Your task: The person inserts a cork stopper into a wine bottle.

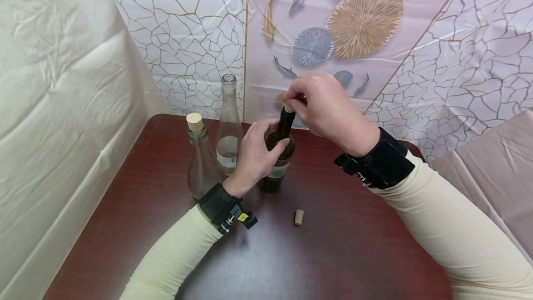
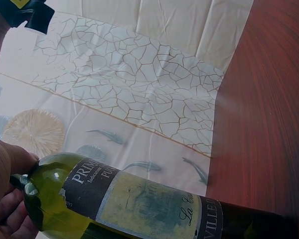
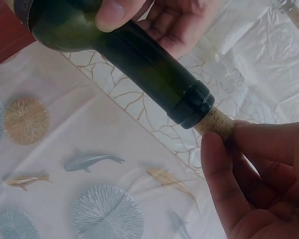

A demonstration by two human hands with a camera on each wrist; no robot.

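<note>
A dark green wine bottle stands upright on the table, its printed label facing the left wrist camera. My left hand grips it around the shoulder and lower neck, thumb on the near side. Above, my right hand pinches a cork between thumb and fingertips. In the right wrist view the cork sits at the bottle's mouth, its lower end inside the rim, with a good part of it showing outside.
Left of the green bottle stand a clear bottle with a cork in its mouth and a taller, uncorked clear bottle. A loose cork lies on the dark red table. Patterned cloth hangs behind.
</note>
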